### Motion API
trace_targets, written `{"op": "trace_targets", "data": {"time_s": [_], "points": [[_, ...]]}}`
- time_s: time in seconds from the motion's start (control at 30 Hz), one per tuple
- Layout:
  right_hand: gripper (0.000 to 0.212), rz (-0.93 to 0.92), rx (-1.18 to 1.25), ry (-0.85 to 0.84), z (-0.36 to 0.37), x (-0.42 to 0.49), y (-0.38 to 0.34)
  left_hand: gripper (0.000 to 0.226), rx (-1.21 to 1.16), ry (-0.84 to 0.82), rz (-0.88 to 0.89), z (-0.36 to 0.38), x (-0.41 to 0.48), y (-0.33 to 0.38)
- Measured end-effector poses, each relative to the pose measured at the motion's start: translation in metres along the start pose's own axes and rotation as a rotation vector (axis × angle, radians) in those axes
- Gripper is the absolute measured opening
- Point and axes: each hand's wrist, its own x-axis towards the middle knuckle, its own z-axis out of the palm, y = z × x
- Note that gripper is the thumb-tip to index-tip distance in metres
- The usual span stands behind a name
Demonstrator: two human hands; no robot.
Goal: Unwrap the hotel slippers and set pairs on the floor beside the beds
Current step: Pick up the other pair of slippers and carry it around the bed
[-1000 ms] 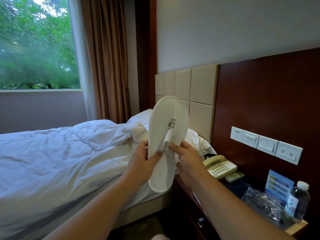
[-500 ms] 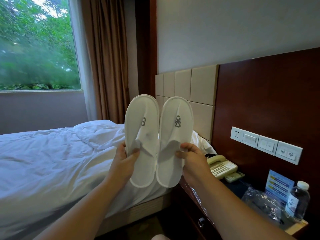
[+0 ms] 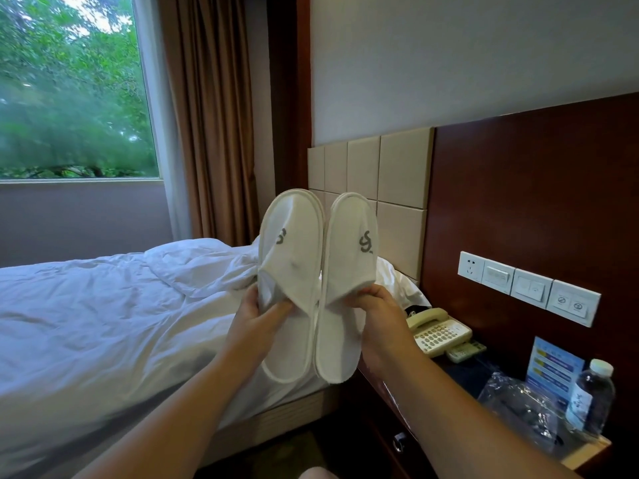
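Two white hotel slippers with grey logos stand side by side, toes up, held in the air over the bed's edge. My left hand (image 3: 257, 323) grips the left slipper (image 3: 290, 257) at its strap opening. My right hand (image 3: 378, 319) holds the right slipper (image 3: 349, 257) the same way. Both slippers are bare of wrapping. A crumpled clear plastic wrapper (image 3: 518, 406) lies on the nightstand at the lower right. The bed (image 3: 103, 323) with rumpled white linen fills the left.
A dark wooden nightstand (image 3: 584, 458) on the right carries a cream telephone (image 3: 437, 331), a remote, a blue card and a water bottle (image 3: 591, 395). Wall switches (image 3: 529, 286) sit on the wood panel. A strip of floor (image 3: 294, 447) shows between bed and nightstand.
One second ago the slippers were stacked as one between both hands. They have since been pulled apart, one in each hand, and now stand side by side slightly higher.
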Motion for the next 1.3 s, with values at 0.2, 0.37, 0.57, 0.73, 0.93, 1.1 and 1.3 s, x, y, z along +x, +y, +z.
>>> {"op": "trace_targets", "data": {"time_s": [0.2,0.37,0.57,0.73,0.93,1.1,1.3], "points": [[0.032,0.015,-0.027,-0.242,0.021,-0.014,0.003,0.032,-0.016,-0.122,-0.054,0.029,-0.006,0.008],[0.042,0.174,0.229,-0.442,0.029,-0.027,-0.002,0.03,0.008,-0.145,-0.042,0.037,-0.007,0.017],[0.051,0.137,0.213,-0.562,0.026,-0.036,-0.004,0.058,0.336,0.012,-0.025,0.03,-0.002,0.027],[0.05,0.092,-0.008,-0.434,0.026,-0.034,-0.004,0.047,0.493,0.112,-0.153,0.018,0.009,0.043],[0.048,0.082,-0.004,-0.465,0.031,-0.035,0.001,0.043,-0.636,-0.169,-0.698,0.005,0.021,0.068],[0.049,0.088,0.039,-0.479,0.039,-0.032,0.0,0.015,-0.444,0.115,-0.189,0.034,0.013,0.073],[0.05,0.101,0.144,-0.501,0.051,-0.032,0.006,0.028,0.177,0.149,0.262,0.036,0.011,0.064]]}}
